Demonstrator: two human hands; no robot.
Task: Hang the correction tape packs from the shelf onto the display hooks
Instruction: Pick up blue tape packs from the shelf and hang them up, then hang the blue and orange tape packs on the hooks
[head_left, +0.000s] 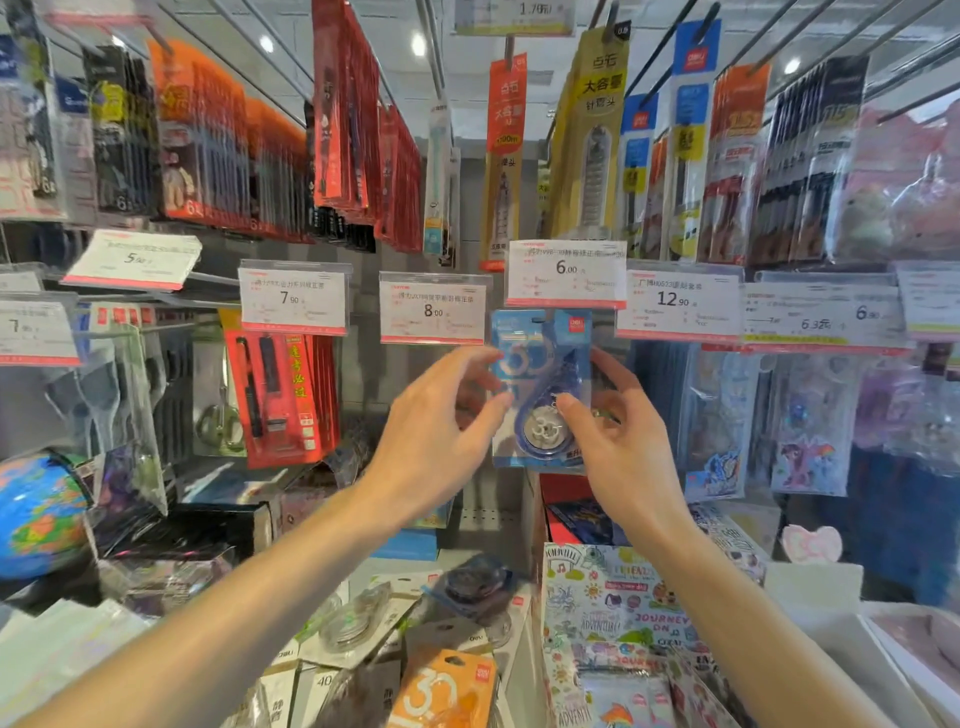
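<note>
A blue correction tape pack (540, 364) hangs upright just below the 6.00 price tag (566, 273), its top hidden behind the tag. My left hand (441, 426) touches the pack's left edge with fingertips spread. My right hand (618, 441) pinches its right side and lower middle. Both hands are at the pack; I cannot tell whether its hole sits on the hook. Several more packs lie on the shelf below, among them an orange pack (447, 691) and a dark blue pack (475, 584).
Price tags at 8.00 (434, 309) and 12.90 (678, 301) flank the pack. Red pen packs (283, 395) hang at left, sticker packs (808, 421) at right. A globe (39, 514) stands lower left. A printed box (618, 613) sits beside the shelf's packs.
</note>
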